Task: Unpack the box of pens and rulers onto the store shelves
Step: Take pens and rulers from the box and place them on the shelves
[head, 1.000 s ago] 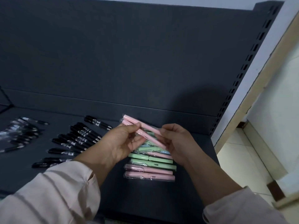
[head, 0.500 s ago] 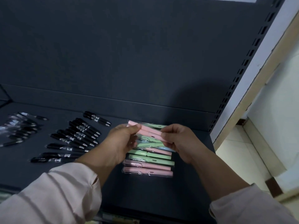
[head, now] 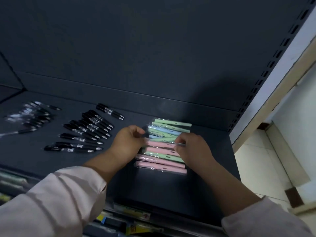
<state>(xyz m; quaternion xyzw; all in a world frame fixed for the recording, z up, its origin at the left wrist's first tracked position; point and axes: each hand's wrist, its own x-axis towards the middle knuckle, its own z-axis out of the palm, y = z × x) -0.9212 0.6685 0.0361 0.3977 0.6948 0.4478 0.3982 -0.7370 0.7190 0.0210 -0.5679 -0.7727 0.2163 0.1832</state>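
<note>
- Nearest to the camera are two pale sleeves, the left sleeve (head: 56, 202) and the right sleeve (head: 266, 219), with both forearms reaching forward over the shelf (head: 171, 190).
- Under the front edge of the shelf runs a strip of price labels (head: 135, 214), too blurred to read.
- The left hand (head: 127, 144) has its fingers curled, and they close on the left end of the held pink pens (head: 159, 145).
- The right hand (head: 193, 149) pinches the right end of the same pens between thumb and forefinger, the other fingers bent beside them.
- The held pink pens are in a clear wrapper and lie crosswise between the two hands, directly on the pile of wrapped pens (head: 171, 123).
- In this pile, more pink ones lie at the near side, green ones in the middle, and blue and green ones at the far side.
- To the left of the pile, apart from it, black pens (head: 85, 130) lie in a loose row, their tips pointing right.
- Further left is a group of clear pens (head: 32, 115), partly blurred.
- Behind everything stands the dark back panel (head: 136, 48).
- At the right a slotted post (head: 266, 71) goes up, and beyond it there is a light tiled floor (head: 256, 159).
</note>
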